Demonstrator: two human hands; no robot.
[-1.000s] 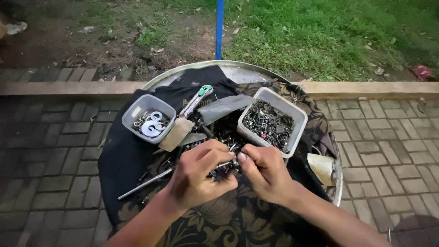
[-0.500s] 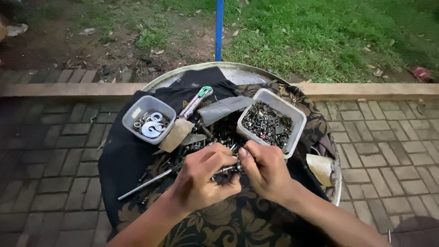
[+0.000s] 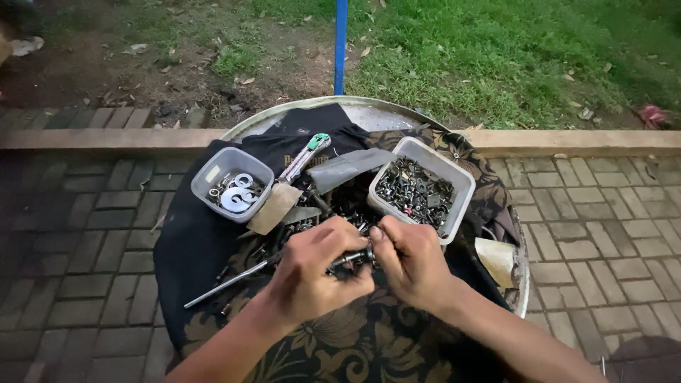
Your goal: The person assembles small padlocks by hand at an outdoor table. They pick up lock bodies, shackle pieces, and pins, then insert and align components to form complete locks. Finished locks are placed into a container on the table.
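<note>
My left hand (image 3: 316,273) and my right hand (image 3: 408,262) meet over the middle of a round metal tray (image 3: 369,113) draped with dark and patterned cloth (image 3: 333,340). Between them they grip a short dark bolt (image 3: 351,257), the left hand wrapped around its near end and the right hand's fingertips pinching the other end. Under the hands lies a pile of loose dark metal hardware (image 3: 333,206). A long thin metal rod (image 3: 227,282) sticks out to the left from under my left hand.
A plastic tub of washers (image 3: 233,184) stands at the left, a larger tub of small dark screws and nuts (image 3: 422,188) at the right. A green-ended utility knife (image 3: 305,157) lies between them. Brick paving, a kerb, a blue pole (image 3: 341,42) and grass surround the tray.
Both hands have stayed over the hardware pile and kept working the bolt; the fingers have shifted slightly around it. Nothing else has moved.
</note>
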